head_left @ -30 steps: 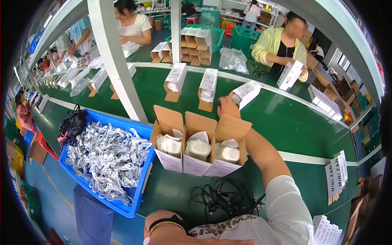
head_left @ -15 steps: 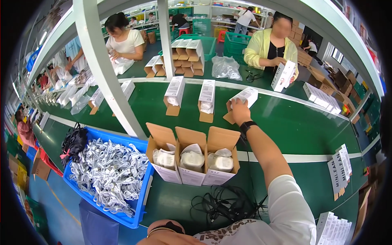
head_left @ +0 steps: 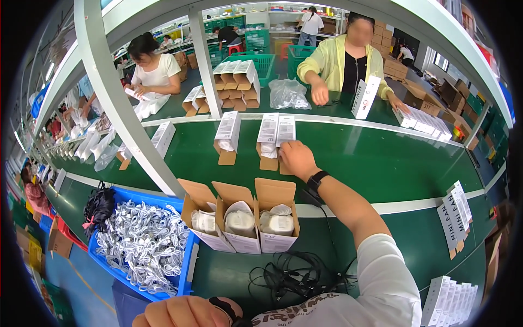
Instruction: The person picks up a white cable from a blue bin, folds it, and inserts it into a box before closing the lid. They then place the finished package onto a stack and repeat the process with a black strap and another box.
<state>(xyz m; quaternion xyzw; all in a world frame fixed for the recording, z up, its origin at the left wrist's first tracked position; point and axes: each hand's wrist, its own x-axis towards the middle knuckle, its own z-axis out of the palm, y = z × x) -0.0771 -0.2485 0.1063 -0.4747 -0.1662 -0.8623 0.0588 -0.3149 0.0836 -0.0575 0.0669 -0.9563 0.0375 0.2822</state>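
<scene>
Box (head_left: pixel 286 129) (white, brown flap) extends beyond right hand (head_left: pixel 298 159), touching it.

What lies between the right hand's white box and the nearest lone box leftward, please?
In the head view, another white box, left of the right hand, then green surface.

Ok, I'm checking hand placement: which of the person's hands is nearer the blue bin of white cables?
Left. The left hand shows close by the near edge of the blue bin; the right hand is farther off, at a white box.
</scene>
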